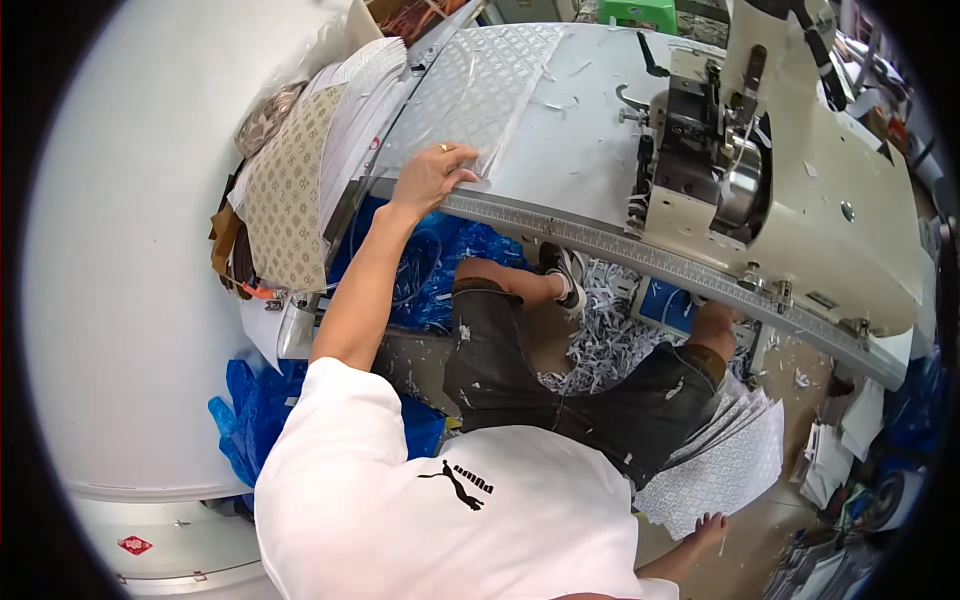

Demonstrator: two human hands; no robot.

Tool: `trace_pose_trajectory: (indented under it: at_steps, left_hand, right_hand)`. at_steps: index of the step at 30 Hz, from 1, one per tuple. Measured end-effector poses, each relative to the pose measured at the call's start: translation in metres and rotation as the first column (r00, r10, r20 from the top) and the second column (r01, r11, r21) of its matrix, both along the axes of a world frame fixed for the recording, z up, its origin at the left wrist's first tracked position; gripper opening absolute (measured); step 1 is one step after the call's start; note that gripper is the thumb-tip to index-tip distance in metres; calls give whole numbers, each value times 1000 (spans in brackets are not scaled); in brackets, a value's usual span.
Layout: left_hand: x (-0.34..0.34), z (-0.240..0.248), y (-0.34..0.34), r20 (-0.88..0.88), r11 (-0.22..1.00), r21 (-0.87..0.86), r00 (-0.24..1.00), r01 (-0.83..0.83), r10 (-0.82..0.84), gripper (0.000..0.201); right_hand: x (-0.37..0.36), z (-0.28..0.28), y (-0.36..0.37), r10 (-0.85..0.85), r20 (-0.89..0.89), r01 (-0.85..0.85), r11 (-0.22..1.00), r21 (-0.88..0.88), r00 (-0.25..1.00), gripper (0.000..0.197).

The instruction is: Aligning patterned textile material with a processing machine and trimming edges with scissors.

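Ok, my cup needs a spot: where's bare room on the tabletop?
Mostly bare tabletop, a few scraps aside, lies between the pale patterned sheet and the machine. Crowded: left of the sheet, by the paper stack; underneath, by shreds and blue plastic.

I wear a loose white short-sleeved T-shirt [440, 545], its front marked with a black leaping-cat print [462, 485] and small lettering. My shorts [560, 412] are faded black with brownish hems and pale specks. My left hand [430, 180] wears a gold-coloured ring [443, 148]; my shoe [571, 268] is dark with white stripes.
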State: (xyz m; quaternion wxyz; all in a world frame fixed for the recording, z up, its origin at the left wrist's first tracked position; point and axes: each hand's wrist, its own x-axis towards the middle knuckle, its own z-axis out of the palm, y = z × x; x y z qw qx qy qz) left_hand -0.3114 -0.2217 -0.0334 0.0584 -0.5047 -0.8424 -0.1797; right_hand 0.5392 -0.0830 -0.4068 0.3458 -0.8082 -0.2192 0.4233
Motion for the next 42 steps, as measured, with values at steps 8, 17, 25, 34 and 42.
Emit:
trace_pose_trajectory:
  at_steps: [8,17,25,34,42]
  left_hand:
    - [-19,16,-14,124,989,124,990,-84,69,21]
    - [16,-5,-43,44,990,137,999,10,-16,34]
    - [-9,-19,-8,-370,986,-26,914,167,-165,79]
    - [-37,-8,20,-313,885,-325,845,334,-434,68]
    - [-38,39,12,-522,969,-130,816,211,-247,52]
  right_hand:
    - [-313,258,75,898,12,-831,402,385,441,25]
    - [-518,342,18,898,-54,-749,-330,575,-437,20]
    - [-513,335,-6,864,-189,-790,-311,528,-466,22]
    - [-494,326,-12,898,-213,-827,-233,512,-385,21]
    - [-486,320,-5,891,-190,-820,-271,504,-412,21]
